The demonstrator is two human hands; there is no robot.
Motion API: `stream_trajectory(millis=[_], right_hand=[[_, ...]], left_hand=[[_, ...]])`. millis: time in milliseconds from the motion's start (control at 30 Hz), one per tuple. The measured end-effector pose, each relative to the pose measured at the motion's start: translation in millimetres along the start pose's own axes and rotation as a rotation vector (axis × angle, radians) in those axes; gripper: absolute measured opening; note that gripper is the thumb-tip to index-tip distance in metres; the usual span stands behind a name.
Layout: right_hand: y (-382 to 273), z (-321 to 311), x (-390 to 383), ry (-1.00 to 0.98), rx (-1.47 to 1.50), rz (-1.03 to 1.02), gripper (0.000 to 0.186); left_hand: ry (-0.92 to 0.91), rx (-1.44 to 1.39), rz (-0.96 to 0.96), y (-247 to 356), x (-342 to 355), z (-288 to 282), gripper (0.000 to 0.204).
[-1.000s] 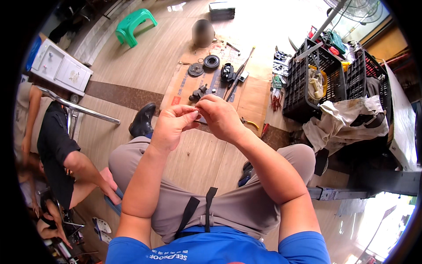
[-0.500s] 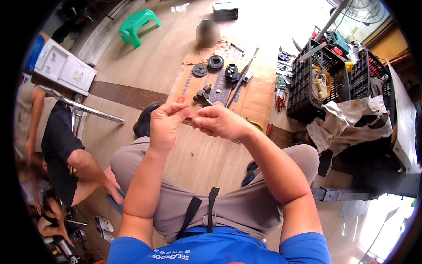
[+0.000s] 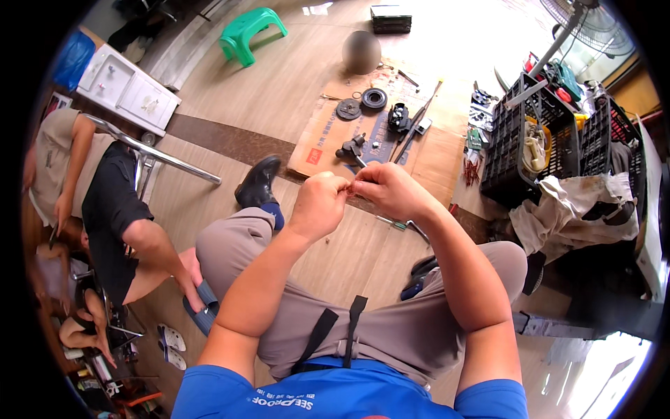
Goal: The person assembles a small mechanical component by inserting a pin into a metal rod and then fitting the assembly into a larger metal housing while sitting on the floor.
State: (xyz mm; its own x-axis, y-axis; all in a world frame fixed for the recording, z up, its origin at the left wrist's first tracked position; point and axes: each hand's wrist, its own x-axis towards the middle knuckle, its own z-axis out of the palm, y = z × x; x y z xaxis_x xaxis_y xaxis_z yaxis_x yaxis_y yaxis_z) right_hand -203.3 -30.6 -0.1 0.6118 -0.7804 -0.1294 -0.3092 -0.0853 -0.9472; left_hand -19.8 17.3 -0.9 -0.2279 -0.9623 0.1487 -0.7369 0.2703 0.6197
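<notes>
My left hand (image 3: 318, 204) and my right hand (image 3: 395, 193) meet fingertip to fingertip in front of my knees. Both are closed in a pinch on something tiny and reddish, too small to name. Just beyond them lies a sheet of cardboard (image 3: 447, 162) on the floor. A black angled part (image 3: 352, 147) rests on it, nearest to my hands. Farther back are a flat dark disc (image 3: 348, 109), a black ring-shaped part (image 3: 374, 98) and a black block-like part (image 3: 398, 118). Beside these lies a long thin rod (image 3: 423, 115).
To the right stand black plastic crates (image 3: 513, 140) of tools, with a pale cloth (image 3: 569, 206) draped in front. A green stool (image 3: 252, 31) is at the far left. At left sits another person in black shorts (image 3: 115, 209). Hand tools (image 3: 399, 224) lie under my right forearm.
My fingertips have come closer together, and my left hand has turned so its back shows more. The whole scene has shifted to the right in the view.
</notes>
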Motion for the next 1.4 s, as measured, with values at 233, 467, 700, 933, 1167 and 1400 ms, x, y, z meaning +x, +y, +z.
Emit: stream_trajectory(millis=[233,467,700,933,1167,1400], right_hand=[[-17,17,-9,0.080,-0.022,-0.115,0.033],[2,20,-1,0.209,0.291,-0.013,0.017],[-6,15,-3,0.088,0.775,0.117,0.020],[-16,12,-8,0.035,0.519,0.074,0.023],[-9,17,-7,0.032,0.413,0.025,0.020],[1,15,-5,0.207,0.563,0.062,0.012]], left_hand=[[0.193,-0.144,-0.170,2,4,11,0.014],[-0.032,-0.700,-0.279,11,-1,15,0.040],[-0.114,-1.169,-0.341,11,1,-5,0.040],[0.134,-0.692,-0.180,6,0,-4,0.014],[0.147,-0.891,-0.408,-4,6,-4,0.025],[-0.063,-1.243,-0.568,-6,7,-4,0.015]])
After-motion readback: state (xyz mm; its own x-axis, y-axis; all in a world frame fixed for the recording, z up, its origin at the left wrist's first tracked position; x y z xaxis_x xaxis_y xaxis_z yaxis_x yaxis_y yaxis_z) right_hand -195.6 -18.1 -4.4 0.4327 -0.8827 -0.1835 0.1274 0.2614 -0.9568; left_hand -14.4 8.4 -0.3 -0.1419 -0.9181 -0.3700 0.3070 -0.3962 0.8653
